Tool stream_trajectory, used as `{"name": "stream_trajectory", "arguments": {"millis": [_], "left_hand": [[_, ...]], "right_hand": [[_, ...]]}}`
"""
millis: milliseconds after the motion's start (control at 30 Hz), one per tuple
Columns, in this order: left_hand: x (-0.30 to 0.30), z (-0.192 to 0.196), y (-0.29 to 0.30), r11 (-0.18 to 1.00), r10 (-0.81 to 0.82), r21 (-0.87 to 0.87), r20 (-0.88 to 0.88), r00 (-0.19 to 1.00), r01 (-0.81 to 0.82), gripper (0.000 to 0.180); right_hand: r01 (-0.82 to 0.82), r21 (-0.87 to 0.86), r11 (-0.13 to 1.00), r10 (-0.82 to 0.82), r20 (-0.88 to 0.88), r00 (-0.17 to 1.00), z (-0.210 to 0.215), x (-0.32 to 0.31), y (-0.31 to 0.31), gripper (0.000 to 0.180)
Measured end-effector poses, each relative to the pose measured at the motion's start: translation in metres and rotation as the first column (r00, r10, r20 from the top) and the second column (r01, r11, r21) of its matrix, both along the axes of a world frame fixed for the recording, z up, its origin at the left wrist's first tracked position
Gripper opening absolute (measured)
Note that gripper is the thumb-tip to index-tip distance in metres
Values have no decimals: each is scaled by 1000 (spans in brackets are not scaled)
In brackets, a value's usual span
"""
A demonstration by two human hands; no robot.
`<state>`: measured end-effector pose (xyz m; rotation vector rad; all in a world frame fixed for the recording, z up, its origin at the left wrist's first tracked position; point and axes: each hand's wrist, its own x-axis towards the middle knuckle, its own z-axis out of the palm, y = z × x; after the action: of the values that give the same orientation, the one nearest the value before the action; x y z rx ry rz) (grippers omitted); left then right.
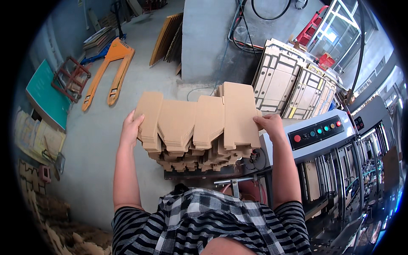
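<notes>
A tall pile of flat brown cardboard box blanks (178, 121), die-cut with flaps and notched edges, stands in front of me. My left hand (131, 128) grips the left edge of the upper layers, thumb on the top face and fingers mostly hidden at the side. At the opposite edge, my right hand (272, 124) is closed on the wide right panel with its thumb on top; its other fingers are hidden beneath or behind the edge. Lower layers look uneven and stick out toward me. A dark platform (204, 174) shows under the pile.
To the right stands a machine with a button panel (316, 132). Cutting-die boards (278, 76) lean behind it. An orange pallet jack (117, 53) stands at the far left, near a red metal frame (71, 78) and a green board (49, 93). Cardboard scraps (55, 212) lie lower left.
</notes>
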<state>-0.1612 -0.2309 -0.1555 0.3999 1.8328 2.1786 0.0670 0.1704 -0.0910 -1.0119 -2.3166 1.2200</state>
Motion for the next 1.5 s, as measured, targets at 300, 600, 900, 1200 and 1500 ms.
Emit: {"name": "stream_trajectory", "arguments": {"millis": [300, 600, 900, 1200, 1500], "left_hand": [[0, 2, 3, 999, -6, 33, 11, 1000, 5, 46], [73, 117, 57, 962, 4, -203, -662, 749, -185, 66], [195, 185, 254, 393, -919, -873, -384, 90, 290, 75], [312, 147, 313, -239, -969, -773, 157, -189, 587, 59], [304, 203, 309, 59, -967, -930, -144, -211, 364, 47]], "right_hand": [[-149, -677, 721, -133, -346, 929, 13, 8, -18, 39], [-320, -422, 848, -79, -698, 711, -4, 92, -23, 43], [-28, -235, 972, -197, -868, 455, -15, 260, -47, 44], [277, -295, 914, -388, -834, 392, -33, 397, -93, 43], [228, -186, 956, -254, -912, 322, -27, 379, -57, 43]]}}
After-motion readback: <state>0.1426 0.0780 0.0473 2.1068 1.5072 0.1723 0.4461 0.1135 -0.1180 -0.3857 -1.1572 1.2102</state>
